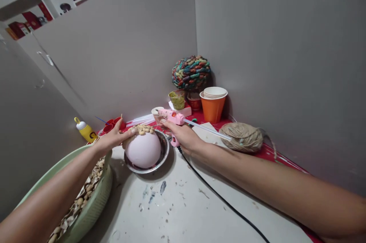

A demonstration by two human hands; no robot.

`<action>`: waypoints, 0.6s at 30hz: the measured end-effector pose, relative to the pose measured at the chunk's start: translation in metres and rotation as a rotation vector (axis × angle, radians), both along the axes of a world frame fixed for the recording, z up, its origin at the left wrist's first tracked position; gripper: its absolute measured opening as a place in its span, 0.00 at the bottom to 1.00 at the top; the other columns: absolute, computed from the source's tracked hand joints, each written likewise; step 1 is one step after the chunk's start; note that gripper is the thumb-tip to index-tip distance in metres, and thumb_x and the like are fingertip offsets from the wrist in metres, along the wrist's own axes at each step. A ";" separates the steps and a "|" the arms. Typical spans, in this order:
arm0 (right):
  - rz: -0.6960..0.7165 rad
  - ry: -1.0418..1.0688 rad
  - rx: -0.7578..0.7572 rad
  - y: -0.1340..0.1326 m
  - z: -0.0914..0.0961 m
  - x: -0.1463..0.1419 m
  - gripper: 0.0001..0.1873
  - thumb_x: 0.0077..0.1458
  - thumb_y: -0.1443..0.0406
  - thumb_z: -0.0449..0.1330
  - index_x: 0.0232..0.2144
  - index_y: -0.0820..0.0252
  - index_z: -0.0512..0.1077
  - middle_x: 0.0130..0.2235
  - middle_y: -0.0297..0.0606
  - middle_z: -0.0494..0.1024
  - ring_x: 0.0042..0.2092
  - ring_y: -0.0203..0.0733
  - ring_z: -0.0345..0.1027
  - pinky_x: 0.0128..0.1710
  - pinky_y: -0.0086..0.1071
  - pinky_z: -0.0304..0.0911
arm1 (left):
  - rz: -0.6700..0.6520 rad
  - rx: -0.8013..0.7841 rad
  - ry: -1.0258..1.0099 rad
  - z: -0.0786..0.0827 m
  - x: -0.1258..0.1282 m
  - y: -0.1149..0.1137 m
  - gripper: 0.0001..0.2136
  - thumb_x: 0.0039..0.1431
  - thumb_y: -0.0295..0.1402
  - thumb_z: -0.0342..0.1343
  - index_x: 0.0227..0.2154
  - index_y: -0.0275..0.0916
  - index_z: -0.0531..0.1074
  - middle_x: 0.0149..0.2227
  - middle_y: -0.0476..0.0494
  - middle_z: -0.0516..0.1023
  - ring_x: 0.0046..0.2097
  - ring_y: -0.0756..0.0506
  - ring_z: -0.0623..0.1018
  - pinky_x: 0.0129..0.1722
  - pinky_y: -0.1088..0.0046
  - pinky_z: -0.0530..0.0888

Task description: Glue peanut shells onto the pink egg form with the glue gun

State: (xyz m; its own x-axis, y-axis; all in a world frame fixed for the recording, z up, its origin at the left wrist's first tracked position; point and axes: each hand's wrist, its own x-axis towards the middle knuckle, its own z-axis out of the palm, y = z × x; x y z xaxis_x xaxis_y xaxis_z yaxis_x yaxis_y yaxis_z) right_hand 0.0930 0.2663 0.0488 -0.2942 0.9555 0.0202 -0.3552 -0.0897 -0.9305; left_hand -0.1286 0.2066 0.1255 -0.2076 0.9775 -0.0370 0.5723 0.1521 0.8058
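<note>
A pink balloon [143, 150] sits in a steel bowl [164, 155] in the middle of the table. Peanut shells [143, 129] are stuck on its top. My left hand [116, 136] rests against the balloon's upper left side, its thumb pressing on the shells. My right hand [183, 134] is closed around the handle of a pink glue gun [171, 116]. The gun's nozzle points left toward the shells. A clear glue stick [207, 129] pokes out of its back, and its black cord [223, 199] runs toward me across the table.
A green basin [98, 201] of peanut shells stands at the near left. A ball of jute twine [243, 136] lies right of my right hand. Orange paper cups [213, 103], a multicoloured shell ball [191, 72], small pots and a yellow bottle [85, 129] line the grey walls.
</note>
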 end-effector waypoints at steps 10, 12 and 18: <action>0.078 0.044 0.073 -0.026 0.017 0.002 0.13 0.51 0.56 0.66 0.36 0.56 0.77 0.30 0.37 0.78 0.34 0.39 0.70 0.34 0.33 0.68 | -0.156 0.243 0.199 -0.014 0.024 -0.033 0.54 0.46 0.46 0.68 0.69 0.45 0.36 0.62 0.28 0.64 0.61 0.34 0.69 0.58 0.53 0.68; 0.063 0.052 0.090 -0.032 0.020 0.003 0.13 0.52 0.55 0.65 0.36 0.56 0.77 0.31 0.37 0.77 0.34 0.40 0.70 0.34 0.33 0.68 | -0.176 0.326 0.269 -0.020 0.026 -0.039 0.52 0.49 0.44 0.66 0.68 0.48 0.37 0.63 0.31 0.62 0.62 0.34 0.68 0.58 0.52 0.68; -0.010 0.019 0.166 -0.037 0.019 0.006 0.15 0.53 0.52 0.63 0.34 0.57 0.77 0.29 0.36 0.76 0.36 0.41 0.70 0.35 0.33 0.68 | -0.240 0.485 0.530 -0.033 0.021 -0.043 0.49 0.51 0.42 0.66 0.68 0.51 0.40 0.66 0.31 0.56 0.65 0.31 0.61 0.58 0.47 0.66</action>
